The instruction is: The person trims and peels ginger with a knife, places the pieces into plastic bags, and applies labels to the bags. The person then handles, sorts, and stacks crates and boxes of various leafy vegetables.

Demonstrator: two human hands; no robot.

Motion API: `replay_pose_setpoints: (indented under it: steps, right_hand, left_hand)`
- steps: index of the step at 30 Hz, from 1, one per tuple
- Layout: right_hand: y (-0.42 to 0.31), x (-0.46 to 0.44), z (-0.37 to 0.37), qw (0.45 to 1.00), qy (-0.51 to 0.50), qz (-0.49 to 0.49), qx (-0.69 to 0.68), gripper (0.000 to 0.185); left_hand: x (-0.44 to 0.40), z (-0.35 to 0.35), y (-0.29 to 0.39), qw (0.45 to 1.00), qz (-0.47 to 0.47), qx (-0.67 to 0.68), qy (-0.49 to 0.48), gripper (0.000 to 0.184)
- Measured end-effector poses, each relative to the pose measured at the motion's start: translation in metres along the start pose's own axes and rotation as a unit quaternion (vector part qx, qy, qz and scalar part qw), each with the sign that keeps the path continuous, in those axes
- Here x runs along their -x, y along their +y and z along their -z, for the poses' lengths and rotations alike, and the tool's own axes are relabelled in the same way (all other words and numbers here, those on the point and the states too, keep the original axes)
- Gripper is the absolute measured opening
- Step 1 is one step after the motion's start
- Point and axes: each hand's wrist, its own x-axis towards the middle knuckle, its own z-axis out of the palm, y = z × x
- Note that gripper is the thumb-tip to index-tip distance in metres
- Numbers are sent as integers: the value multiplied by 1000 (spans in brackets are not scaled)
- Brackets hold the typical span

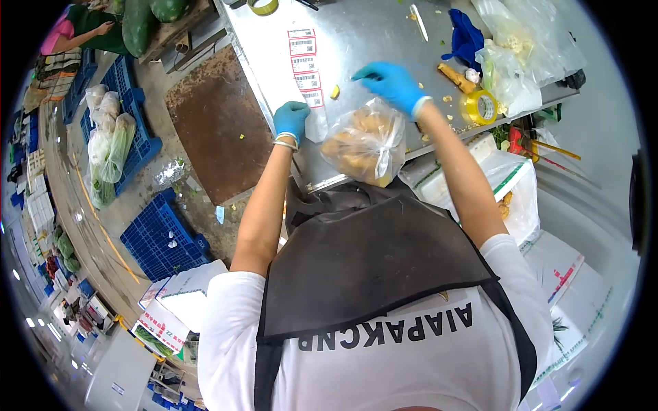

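Note:
A strip of barcode labels (303, 65) with red borders lies along the metal table, its bare backing (317, 127) curling at the near end. My left hand (291, 119), in a blue glove, is closed on the edge of that strip. My right hand (392, 83), also gloved in blue, hovers over the table with its fingers stretched to the left and nothing visible in them. Just below it, a knotted clear plastic bag (367, 144) of yellowish-brown root-like pieces rests at the table's near edge. A small yellow scrap (334, 91) lies between the strip and my right hand.
Yellow tape (478, 107), a brown root (457, 77), a blue cloth (466, 38) and plastic bags (510, 68) lie on the right. A white knife-like tool (419, 22) is farther back. Blue pallets (164, 233) stand on the floor at left; another person (79, 31) is at upper left.

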Motion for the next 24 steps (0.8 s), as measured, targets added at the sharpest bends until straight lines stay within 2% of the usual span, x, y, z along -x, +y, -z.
replay_pose_setpoints:
  steps: [2,4,6,13,16,17,19,20,22,24]
  right_hand:
    - [-4,-17,-47,1000,-23,13,-17,23]
    - [2,-30,-85,993,-13,36,114,24]
    - [-5,-32,-97,994,-21,21,106,25]
    - [-10,-24,-106,990,-39,50,129,25]
    - [-2,-25,-104,999,-39,0,-10,25]
    - [2,-26,-105,984,-45,-66,-160,28]
    - [19,-37,-95,967,15,-105,-231,28]
    - [29,-43,-86,955,45,-123,-265,28]
    - [55,-51,-56,935,162,-116,-293,24]
    - [38,-30,-27,945,268,-42,-183,19]
  left_hand:
    - [12,3,18,994,7,112,-20,14]
    - [27,7,32,987,22,160,-30,15]
    - [33,9,34,977,30,208,-29,16]
    - [55,7,38,976,-19,214,-30,16]
    - [56,8,39,978,-39,203,-31,16]
    - [56,9,40,978,-48,202,-35,15]
    - [53,12,39,974,-50,217,-32,13]
    - [56,17,47,983,-57,176,-3,14]
    - [47,22,37,986,-15,163,34,15]
    - [40,25,19,981,-12,179,75,19]
